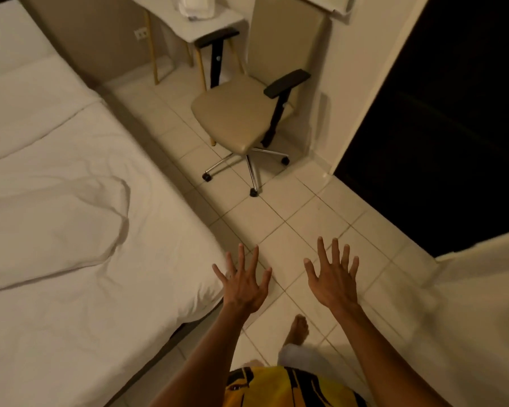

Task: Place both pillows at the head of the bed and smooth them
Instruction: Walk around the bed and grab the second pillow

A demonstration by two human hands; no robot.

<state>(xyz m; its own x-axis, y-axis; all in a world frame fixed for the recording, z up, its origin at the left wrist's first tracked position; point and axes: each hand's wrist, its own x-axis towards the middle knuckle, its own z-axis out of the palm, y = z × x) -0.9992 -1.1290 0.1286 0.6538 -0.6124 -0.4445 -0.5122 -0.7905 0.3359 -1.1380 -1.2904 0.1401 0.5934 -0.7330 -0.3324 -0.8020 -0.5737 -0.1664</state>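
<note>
Hands were empty and splayed, left hand [243, 282] over the bed's [106, 304] near corner, right hand [334, 277] above the tiled floor [303, 212], while one white pillow [53, 227] lay mid-mattress, ungrasped; second pillow not identifiable; judged the pick-up step, calling for a leftward reach to grip it.

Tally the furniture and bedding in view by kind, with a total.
Beds: 1
Pillows: 1
Chairs: 1
Small tables: 1
Total: 4
</note>
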